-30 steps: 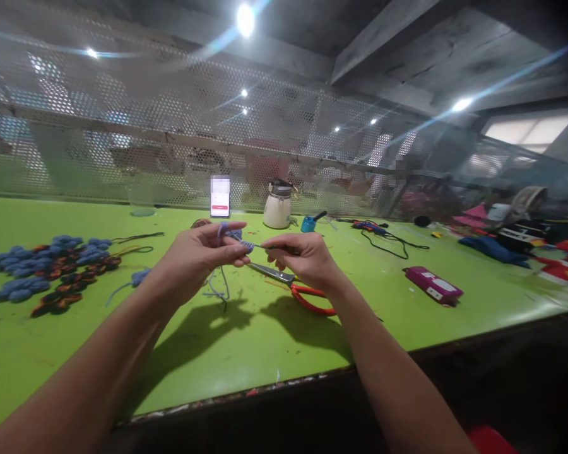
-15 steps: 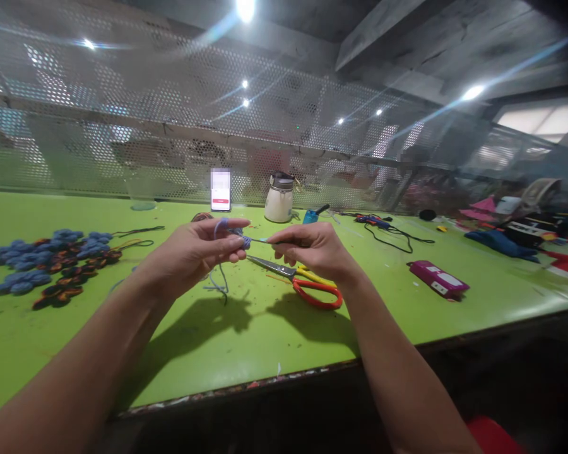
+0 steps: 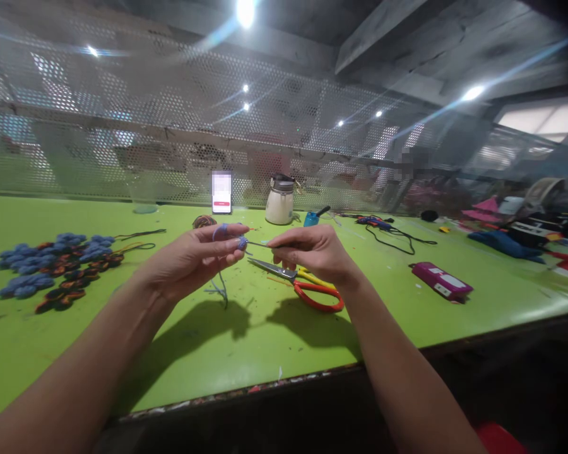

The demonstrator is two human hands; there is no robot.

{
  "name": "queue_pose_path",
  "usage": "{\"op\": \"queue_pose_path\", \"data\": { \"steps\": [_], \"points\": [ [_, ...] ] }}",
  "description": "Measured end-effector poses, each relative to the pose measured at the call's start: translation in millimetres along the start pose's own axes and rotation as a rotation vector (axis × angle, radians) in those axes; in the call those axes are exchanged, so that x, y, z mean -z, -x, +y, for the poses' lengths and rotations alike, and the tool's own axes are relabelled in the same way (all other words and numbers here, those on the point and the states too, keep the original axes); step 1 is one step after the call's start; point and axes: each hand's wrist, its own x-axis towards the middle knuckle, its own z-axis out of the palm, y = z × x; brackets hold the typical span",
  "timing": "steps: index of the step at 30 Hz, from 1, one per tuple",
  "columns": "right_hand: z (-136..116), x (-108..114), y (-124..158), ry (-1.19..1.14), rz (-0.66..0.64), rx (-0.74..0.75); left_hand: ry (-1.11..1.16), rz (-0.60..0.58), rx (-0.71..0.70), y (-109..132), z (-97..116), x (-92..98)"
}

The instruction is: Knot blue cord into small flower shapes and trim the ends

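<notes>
Between thumb and fingers, my left hand (image 3: 194, 255) pinches a small piece of blue crochet (image 3: 242, 243), with blue yarn (image 3: 221, 231) looped round the index finger. Loose yarn ends dangle beneath that hand. My right hand (image 3: 310, 249) is closed on a thin crochet hook (image 3: 259, 244), whose tip meets the blue piece; its handle is mostly hidden in the fingers. Below the right hand lie scissors (image 3: 318, 297) with red-orange handles, blades pointing left. Something yellow (image 3: 315, 277) lies partly behind them. A ball of dark multicoloured yarn (image 3: 204, 221) sits behind my left hand.
Blue crocheted flowers (image 3: 26, 285) and dark orange-black ones (image 3: 66, 293) lie at left. Toward the back stand a phone (image 3: 221, 192), a cream bottle (image 3: 279, 203) and a clear cup (image 3: 144, 202). A purple box (image 3: 441, 281) and a corded blue tool (image 3: 375, 222) are at right.
The blue piece has turned slightly between the left fingers, and more of the hook's shaft shows between the hands. Both hands keep their grip; the whole view has shifted slightly.
</notes>
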Motion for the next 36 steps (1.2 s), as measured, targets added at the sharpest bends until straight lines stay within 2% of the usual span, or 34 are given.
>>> {"op": "queue_pose_path", "data": {
  "steps": [5,11,21,27,31,36],
  "points": [
    [4.6,-0.9,-0.7,-0.066,-0.035,-0.062,-0.065,-0.039,-0.029,-0.9,-4.2,2.9],
    [5.4,-3.4,-1.8,-0.081,-0.015,-0.102,-0.204,-0.096,-0.105,1.9,-5.8,0.8],
    [4.0,-5.3,-2.4,-0.054,-0.079,-0.128,-0.425,-0.109,-0.263,4.6,-7.9,-4.1],
    [9.0,-11.6,-4.2,-0.151,-0.036,-0.264,-0.585,-0.025,-0.376,2.9,-12.1,-9.8],
    [17.8,-19.7,-5.7,-0.359,0.011,-0.352,-0.676,0.029,-0.475,2.8,-17.4,-11.5],
    [20.4,-32.7,-5.6,-0.525,0.085,-0.382,-0.741,0.106,-0.584,4.3,-19.6,-12.3]
  ]
}}
